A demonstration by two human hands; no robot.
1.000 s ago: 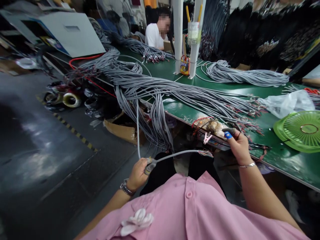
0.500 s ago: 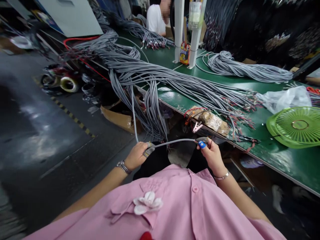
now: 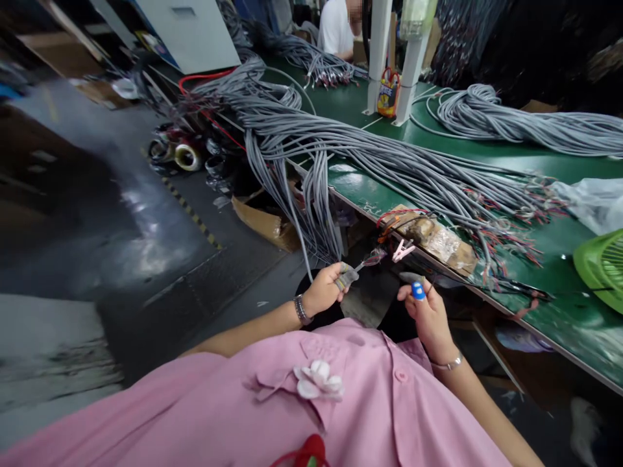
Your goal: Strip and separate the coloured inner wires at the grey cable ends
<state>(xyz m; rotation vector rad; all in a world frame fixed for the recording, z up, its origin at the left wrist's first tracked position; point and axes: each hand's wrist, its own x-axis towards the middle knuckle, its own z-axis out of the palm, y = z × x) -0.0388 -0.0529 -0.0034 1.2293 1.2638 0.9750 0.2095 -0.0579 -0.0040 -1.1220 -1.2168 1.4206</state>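
Note:
My left hand point(image 3: 327, 287) is closed around a grey cable near its end, with tape on the fingertips. Fine loose wires point(image 3: 374, 257) fan out from the cable end beyond the fingers. My right hand point(image 3: 426, 311) is apart from the cable, its fingers bent, with blue tape on one finger; what lies between the fingers is too small to make out. Just above and between the hands is a pink clip point(image 3: 403, 250) at the table edge, beside a taped cardboard block point(image 3: 438, 240).
Bundles of grey cable point(image 3: 389, 159) lie across the green table point(image 3: 574, 272) and hang over its edge. A green fan point(image 3: 603, 266) stands at the right. A person in white point(image 3: 333, 29) is across the table. An open carton point(image 3: 267, 220) sits below.
My right hand has let go of the cable end and the hands are now apart. The cable end, its wires spread, now sticks out from my left hand. The view has turned left.

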